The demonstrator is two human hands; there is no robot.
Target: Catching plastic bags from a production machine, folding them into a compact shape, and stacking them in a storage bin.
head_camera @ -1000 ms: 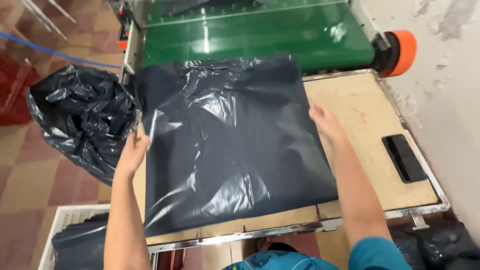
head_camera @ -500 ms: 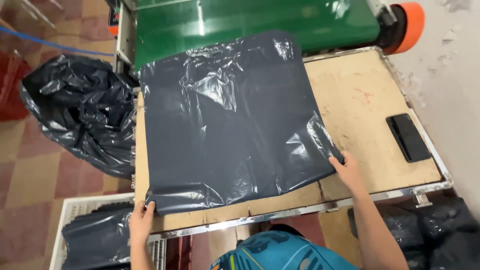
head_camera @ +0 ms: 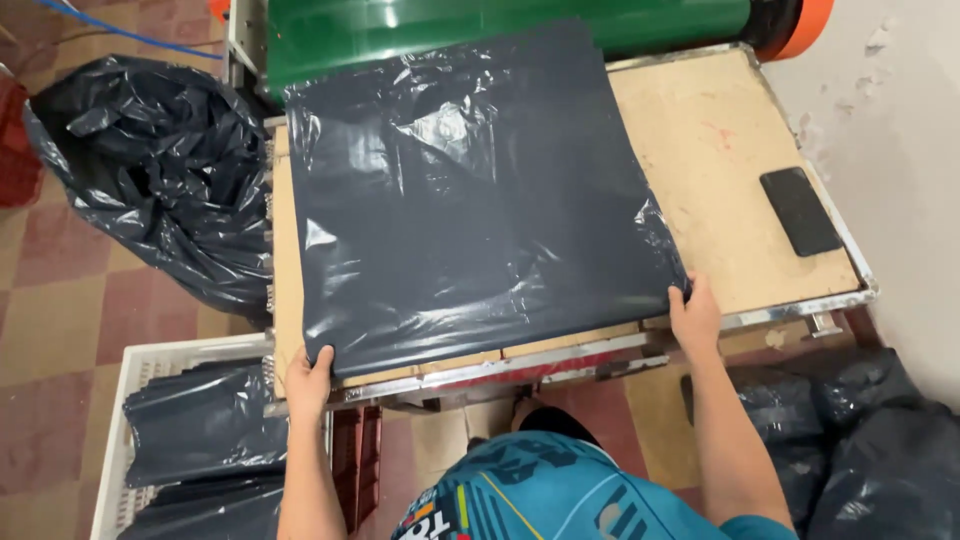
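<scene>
A stack of dark grey plastic bags (head_camera: 470, 200) lies flat on the wooden worktable (head_camera: 720, 160). The left hand (head_camera: 308, 378) pinches its near-left corner; the right hand (head_camera: 694, 315) clamps its near-right corner. A black phone (head_camera: 800, 210) rests well right.

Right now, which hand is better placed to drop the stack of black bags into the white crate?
Probably the left hand. It grips the near left corner of the stack of black bags, right above the white crate. The right hand holds the opposite corner, farther away.
</scene>
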